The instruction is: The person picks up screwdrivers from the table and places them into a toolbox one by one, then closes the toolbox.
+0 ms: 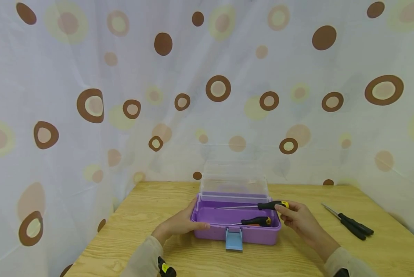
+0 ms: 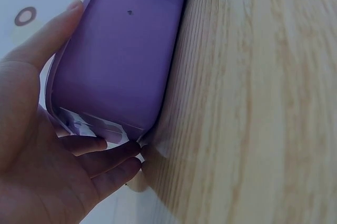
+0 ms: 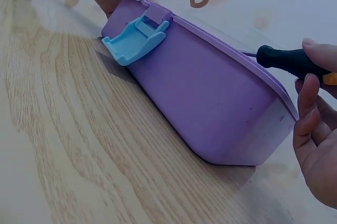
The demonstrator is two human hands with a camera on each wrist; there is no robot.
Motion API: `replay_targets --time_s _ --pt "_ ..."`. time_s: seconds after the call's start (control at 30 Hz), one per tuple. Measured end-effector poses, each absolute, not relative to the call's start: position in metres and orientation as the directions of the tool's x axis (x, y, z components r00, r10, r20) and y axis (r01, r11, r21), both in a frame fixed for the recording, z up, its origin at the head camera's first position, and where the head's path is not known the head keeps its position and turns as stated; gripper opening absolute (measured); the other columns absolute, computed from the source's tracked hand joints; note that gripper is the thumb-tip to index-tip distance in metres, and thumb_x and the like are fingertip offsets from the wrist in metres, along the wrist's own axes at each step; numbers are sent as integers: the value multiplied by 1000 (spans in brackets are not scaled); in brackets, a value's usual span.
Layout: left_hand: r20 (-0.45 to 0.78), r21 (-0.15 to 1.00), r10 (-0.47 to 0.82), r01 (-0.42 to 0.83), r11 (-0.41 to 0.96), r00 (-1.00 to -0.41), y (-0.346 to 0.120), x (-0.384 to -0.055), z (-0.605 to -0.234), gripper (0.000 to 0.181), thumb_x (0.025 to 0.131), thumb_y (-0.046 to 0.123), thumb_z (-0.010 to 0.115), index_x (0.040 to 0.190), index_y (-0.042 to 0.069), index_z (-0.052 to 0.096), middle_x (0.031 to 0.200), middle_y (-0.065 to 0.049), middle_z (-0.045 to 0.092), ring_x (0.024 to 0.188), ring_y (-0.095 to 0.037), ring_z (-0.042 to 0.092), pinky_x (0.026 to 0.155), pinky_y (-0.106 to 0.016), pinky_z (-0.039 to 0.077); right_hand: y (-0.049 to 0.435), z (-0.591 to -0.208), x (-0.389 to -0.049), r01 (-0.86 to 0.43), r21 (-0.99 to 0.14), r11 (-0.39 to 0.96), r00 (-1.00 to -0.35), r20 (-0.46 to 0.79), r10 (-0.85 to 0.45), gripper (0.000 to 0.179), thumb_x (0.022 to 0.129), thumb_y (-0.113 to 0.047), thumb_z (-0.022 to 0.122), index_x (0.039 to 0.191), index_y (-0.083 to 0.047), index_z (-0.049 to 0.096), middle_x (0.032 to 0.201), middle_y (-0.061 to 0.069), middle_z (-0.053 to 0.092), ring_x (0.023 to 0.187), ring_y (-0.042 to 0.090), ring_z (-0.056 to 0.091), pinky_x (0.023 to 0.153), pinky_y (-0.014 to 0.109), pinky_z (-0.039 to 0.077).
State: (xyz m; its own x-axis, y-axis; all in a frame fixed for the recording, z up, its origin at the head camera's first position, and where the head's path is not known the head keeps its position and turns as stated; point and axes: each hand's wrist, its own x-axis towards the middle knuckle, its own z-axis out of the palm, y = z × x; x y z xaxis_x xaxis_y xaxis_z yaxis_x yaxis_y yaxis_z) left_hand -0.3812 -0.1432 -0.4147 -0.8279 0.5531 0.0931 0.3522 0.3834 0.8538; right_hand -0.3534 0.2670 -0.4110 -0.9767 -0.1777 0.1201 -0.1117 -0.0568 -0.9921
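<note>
Screwdriver (image 1: 267, 206) pinched in right fingers (image 3: 307, 98); left fingers (image 2: 110, 158), spread, grip purple box (image 2: 118, 58).

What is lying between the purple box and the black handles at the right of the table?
In the head view, the right hand, holding a screwdriver, lies between the purple box and the black handles, then bare tabletop.

Pale wooden table (image 1: 151, 209); behind, white curtain (image 1: 193, 63) patterned with brown, pink, yellow circles.
</note>
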Motion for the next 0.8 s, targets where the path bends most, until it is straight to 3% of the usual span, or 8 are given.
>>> replay_targets --time_s 0.23,0.43,0.63,0.8 --pt "88 846 535 347 405 -840 -144 -382 -417 121 87 48 81 167 14 -4 166 -20 24 145 -37 35 118 -62 22 259 -409 -360 -130 -991 14 -983 127 -134 19 101 -21 70 102 -2 71 84 1 54 73 14 50 64 28 45" --pt "89 841 526 346 415 -846 -143 -382 -418 120 87 48 80 167 14 -3 166 -20 24 144 -37 36 117 -61 24 251 -409 -365 -181 -972 152 -980 166 -109 36 96 -22 77 120 5 69 87 1 63 73 14 53 64 28 47" --pt "80 842 534 344 416 -842 -142 -379 -416 118 89 45 79 167 13 -3 166 -21 24 144 -39 36 117 -62 24 244 -407 -362 -209 -956 204 -977 197 -77 62 95 -25 78 146 1 56 122 13 71 82 19 60 67 29 52" --pt "95 841 546 360 403 -832 -143 -380 -416 119 89 47 79 167 13 -4 165 -20 26 145 -39 36 117 -63 23 243 -405 -362 -239 -958 156 -968 222 -120 62 101 -27 70 151 2 49 138 16 64 83 19 61 67 30 53"
